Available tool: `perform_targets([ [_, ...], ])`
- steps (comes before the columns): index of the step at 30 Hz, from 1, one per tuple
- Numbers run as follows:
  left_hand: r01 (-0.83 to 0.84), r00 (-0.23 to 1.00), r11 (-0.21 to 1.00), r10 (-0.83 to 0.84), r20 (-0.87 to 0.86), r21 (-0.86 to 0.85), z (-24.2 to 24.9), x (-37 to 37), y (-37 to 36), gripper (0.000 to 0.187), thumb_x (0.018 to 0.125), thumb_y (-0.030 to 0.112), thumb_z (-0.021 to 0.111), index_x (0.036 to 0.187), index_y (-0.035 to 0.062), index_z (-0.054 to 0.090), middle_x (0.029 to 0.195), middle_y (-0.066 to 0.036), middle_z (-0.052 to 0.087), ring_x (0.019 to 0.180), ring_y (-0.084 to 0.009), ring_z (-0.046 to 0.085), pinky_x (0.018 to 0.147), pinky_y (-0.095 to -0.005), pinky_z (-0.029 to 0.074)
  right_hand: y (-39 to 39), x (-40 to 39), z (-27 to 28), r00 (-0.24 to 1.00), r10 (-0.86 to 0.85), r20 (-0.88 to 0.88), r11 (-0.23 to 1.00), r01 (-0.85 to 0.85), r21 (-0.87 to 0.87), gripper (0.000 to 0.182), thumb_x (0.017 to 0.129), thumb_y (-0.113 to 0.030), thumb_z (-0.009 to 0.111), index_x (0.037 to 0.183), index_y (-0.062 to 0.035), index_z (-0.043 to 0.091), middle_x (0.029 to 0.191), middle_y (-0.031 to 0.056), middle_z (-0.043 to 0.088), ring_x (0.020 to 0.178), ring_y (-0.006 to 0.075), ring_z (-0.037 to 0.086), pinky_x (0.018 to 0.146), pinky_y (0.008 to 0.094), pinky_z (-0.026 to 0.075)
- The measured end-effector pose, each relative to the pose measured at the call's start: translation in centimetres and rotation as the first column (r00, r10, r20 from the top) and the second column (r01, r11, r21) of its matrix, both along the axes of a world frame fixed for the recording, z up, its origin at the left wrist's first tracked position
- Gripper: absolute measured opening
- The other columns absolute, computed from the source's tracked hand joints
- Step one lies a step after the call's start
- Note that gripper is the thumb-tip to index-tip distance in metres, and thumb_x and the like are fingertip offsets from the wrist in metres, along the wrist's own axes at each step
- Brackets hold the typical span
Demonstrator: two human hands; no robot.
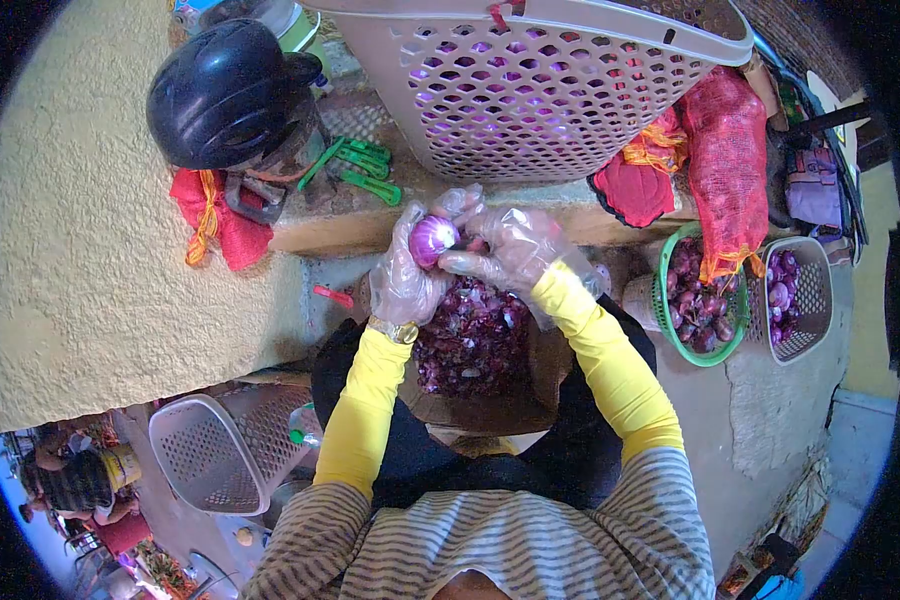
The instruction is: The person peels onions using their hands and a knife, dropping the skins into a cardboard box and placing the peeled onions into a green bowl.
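Observation:
My left hand (406, 277), in a clear plastic glove, is closed around a purple onion (432, 241) with pale, shiny peeled skin. My right hand (520, 245), gloved the same way, is close beside the onion with its fingers curled inward. A small reddish bit shows between the hands, but what the right fingers grip is hidden. Below both hands, between my knees, stands a cardboard box (547, 368) holding a heap of dark purple onion skins (472, 335).
A large perforated basket (570, 75) of onions stands on the ledge ahead. To the right are a red mesh sack (727, 160), a green basket (664, 300) and a grey basket (820, 330) with onions. Left are a black helmet (220, 95), green knives (365, 160) and a tipped basket (195, 450).

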State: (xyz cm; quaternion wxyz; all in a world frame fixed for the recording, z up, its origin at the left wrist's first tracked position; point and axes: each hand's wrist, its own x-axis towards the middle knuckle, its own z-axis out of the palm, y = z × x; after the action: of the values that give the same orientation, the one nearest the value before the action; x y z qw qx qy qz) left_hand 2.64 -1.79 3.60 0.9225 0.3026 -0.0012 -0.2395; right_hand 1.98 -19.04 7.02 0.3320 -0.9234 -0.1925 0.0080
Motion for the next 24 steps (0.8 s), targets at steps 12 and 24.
perform_targets([
  [12,-0.18,0.961,0.933,0.099,0.256,0.312,-1.8,-0.1,0.1,0.053,0.106,0.046,0.04,0.137,0.0038,0.052,0.139,-0.015,0.056,0.129,-0.0285,0.053,0.104,-0.0424,0.048,0.8,0.4,-3.2,0.999,0.009,-0.038,0.961,0.002,0.276,0.057,0.078,-0.065,0.071,0.078,-0.0088,0.074,0.072,0.0134,0.069,0.068,0.0356,0.068,0.064,0.0461,0.052],
  [24,-0.149,0.984,0.989,0.148,-0.098,-0.005,-1.5,0.1,0.6,0.042,0.105,0.042,0.046,0.124,0.0067,0.057,0.112,-0.008,0.062,0.105,-0.0229,0.059,0.097,-0.0423,0.052,1.0,-0.3,-2.2,0.997,-0.072,-0.011,0.99,0.073,0.12,0.055,0.082,-0.067,0.067,0.08,-0.0128,0.073,0.068,0.0128,0.068,0.065,0.0347,0.067,0.062,0.0464,0.052],
])
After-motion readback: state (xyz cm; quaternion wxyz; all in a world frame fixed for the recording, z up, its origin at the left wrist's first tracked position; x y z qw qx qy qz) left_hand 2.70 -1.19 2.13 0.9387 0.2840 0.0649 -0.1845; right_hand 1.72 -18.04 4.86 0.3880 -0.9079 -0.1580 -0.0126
